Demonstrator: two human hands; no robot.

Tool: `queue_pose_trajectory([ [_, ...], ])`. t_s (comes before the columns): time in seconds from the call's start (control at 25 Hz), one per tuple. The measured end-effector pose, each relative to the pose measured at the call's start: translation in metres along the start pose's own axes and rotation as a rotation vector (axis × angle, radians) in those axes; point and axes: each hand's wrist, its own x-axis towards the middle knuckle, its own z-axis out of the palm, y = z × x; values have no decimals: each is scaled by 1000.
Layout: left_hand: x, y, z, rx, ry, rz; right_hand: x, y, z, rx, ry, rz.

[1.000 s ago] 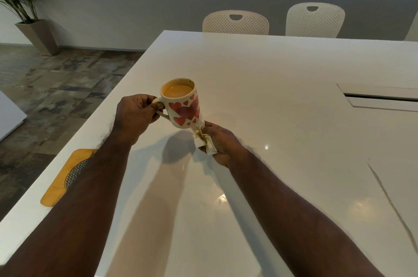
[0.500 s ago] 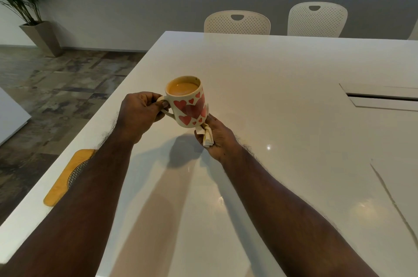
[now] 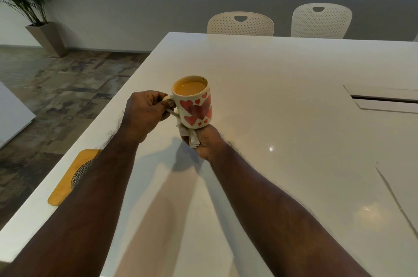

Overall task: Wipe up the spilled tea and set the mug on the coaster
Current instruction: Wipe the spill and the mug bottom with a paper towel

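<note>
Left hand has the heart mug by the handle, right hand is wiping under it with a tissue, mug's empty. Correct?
Not quite: the heart mug is not empty. The head view shows it nearly full of milky tea. The rest stands: the left hand holds it by the handle, and the right hand presses a crumpled tissue against its base.

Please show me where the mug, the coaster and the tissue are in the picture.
mug (image 3: 196, 109), head view, on its side wall with the red hearts.
coaster (image 3: 67, 182), head view, on its yellow edge left of the forearm.
tissue (image 3: 189, 135), head view, on the crumpled part under the mug.
</note>
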Motion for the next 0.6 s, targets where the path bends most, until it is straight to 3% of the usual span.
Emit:
queue_pose_trajectory([
  [0.2, 4, -5, -7, -2, 34, 19, -9, 10, -7, -5, -130, 59],
  [0.6, 3, -16, -10, -42, 34, -11, -24, -17, -40, 59, -3, 8],
])
